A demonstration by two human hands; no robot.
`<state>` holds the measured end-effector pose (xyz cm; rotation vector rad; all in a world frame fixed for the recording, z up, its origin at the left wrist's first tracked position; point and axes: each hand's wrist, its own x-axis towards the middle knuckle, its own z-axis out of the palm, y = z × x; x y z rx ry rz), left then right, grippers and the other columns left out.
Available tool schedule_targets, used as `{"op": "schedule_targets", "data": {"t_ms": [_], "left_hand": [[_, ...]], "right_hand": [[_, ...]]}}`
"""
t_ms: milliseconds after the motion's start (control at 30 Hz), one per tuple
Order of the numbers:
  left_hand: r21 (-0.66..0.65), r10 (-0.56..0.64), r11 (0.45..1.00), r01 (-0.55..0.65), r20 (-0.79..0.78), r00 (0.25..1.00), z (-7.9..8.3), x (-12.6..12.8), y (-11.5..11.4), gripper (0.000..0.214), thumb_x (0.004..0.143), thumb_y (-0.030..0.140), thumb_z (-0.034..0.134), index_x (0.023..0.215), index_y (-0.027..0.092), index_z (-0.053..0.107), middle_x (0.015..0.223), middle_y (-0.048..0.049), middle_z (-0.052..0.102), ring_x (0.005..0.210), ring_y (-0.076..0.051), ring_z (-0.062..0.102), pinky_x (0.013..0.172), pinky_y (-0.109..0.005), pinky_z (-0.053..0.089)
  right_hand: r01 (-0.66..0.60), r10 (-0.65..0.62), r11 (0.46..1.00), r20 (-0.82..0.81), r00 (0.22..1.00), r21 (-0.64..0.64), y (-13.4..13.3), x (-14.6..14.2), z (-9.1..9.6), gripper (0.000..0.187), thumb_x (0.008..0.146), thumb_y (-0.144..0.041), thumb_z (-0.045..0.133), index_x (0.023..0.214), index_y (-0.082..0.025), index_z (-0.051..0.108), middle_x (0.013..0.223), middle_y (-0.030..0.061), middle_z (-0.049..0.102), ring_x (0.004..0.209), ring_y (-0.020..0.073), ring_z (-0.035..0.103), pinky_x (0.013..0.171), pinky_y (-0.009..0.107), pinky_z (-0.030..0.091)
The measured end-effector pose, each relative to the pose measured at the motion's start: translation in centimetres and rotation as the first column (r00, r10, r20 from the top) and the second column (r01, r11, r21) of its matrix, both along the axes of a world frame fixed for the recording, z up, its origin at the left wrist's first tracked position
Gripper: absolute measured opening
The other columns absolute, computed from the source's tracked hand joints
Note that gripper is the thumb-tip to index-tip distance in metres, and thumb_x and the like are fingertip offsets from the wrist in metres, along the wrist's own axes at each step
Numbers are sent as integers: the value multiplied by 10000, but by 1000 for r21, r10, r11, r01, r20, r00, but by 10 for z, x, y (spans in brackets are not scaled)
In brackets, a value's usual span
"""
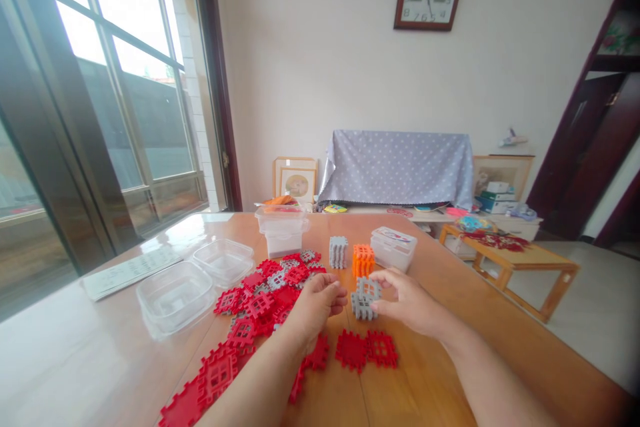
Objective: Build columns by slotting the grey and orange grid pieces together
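My right hand curls round a half-built grey block of interlocking waffle tiles standing on the wooden table. My left hand is closed just to the left of that block, fingertips near it; what it pinches is hidden. Behind stand a finished grey cube and an orange cube. A pile of red and grey loose tiles lies left of my hands. Two joined red tiles lie in front of the block.
Two open clear plastic tubs sit at the left, beside a printed sheet. A lidded tub and a closed box stand at the back. A low wooden table stands beyond the right edge.
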<state>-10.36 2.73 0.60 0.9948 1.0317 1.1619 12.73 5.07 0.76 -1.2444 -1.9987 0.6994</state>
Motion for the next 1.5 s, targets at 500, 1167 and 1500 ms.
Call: {"op": "schedule_targets", "data": {"t_ms": [500, 1167, 1500], "left_hand": [[-73, -76, 995, 72, -58, 995, -6, 7, -1, 253, 882, 340, 630, 1055, 159, 589, 960, -95, 707, 858, -182, 693, 860, -348, 522], [-78, -125, 989, 122, -33, 992, -2, 12, -6, 416, 769, 504, 769, 987, 173, 643, 904, -67, 698, 857, -185, 666, 841, -333, 495], [-78, -116, 990, 114, -25, 993, 0, 13, -8, 487, 724, 555, 797, 998, 176, 658, 943, -71, 697, 910, -198, 661, 860, -332, 484]], "right_hand": [[-63, 64, 998, 74, 995, -27, 11, 1, -22, 571, 724, -344, 795, 1269, -232, 665, 1219, 82, 644, 1154, 286, 600, 1031, 431, 447], [-54, 57, 996, 43, 997, -71, 12, 8, -21, 368, 753, -292, 735, 1115, -228, 735, 1084, 65, 695, 1045, 277, 637, 985, 441, 479], [2, -7, 995, -41, 999, -103, 12, 8, -22, 370, 775, -258, 661, 1139, -200, 686, 1058, 63, 707, 968, 237, 662, 866, 376, 516]]}}
